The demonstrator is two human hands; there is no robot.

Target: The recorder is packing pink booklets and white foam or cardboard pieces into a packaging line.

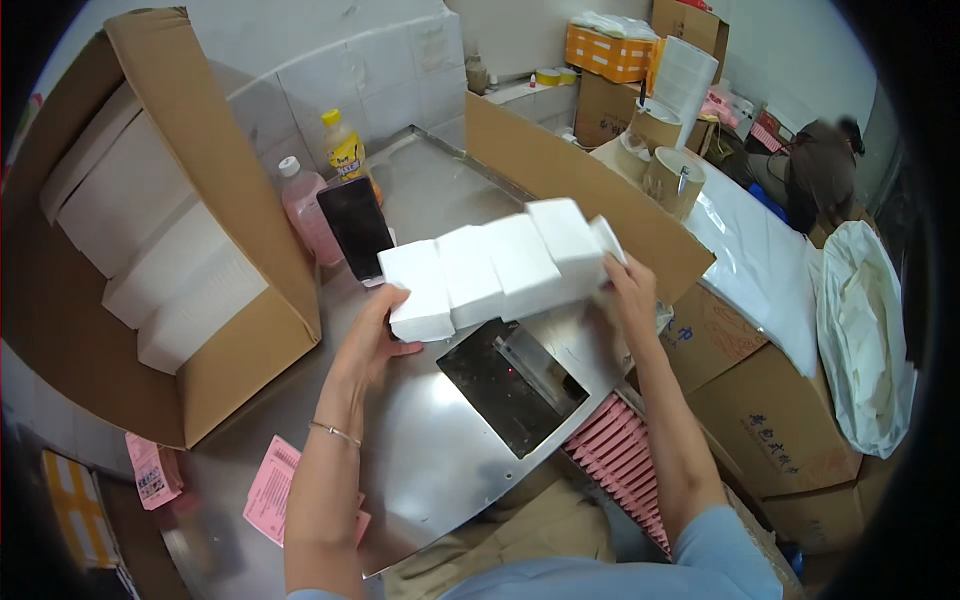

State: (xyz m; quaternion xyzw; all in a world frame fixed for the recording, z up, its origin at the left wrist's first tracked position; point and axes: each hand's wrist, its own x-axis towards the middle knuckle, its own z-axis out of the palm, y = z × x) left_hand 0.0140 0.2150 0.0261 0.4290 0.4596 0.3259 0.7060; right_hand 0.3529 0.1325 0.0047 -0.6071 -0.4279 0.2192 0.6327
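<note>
packs (490, 265) in a row are pinched between both hands, just above the middle of my view, toward twelve o'clock. the left hand (378, 328) grips the near end, the right hand (630, 290) the far end, at two o'clock from it; neither is free. i judge the step in hand to be handling the row as one unit. it calls for steady, even inward pressure, since the middle packs seem held only by squeeze and could buckle or drop out.

they are white, matte, boxy blocks with slightly rounded edges, perhaps soft, stepped unevenly against each other. at six o'clock of them, a dark rectangular opening (480, 385) with a metal bar sits in the table (410, 450), which is smooth, scuffed steel. at nine o'clock i have a stiff brown carton (207, 150) holding more white blocks (205, 265). toward five o'clock lie pink wrappers (620, 450), thin and ridged in their stack. a glossy black phone (355, 230) leans at ten.
</note>
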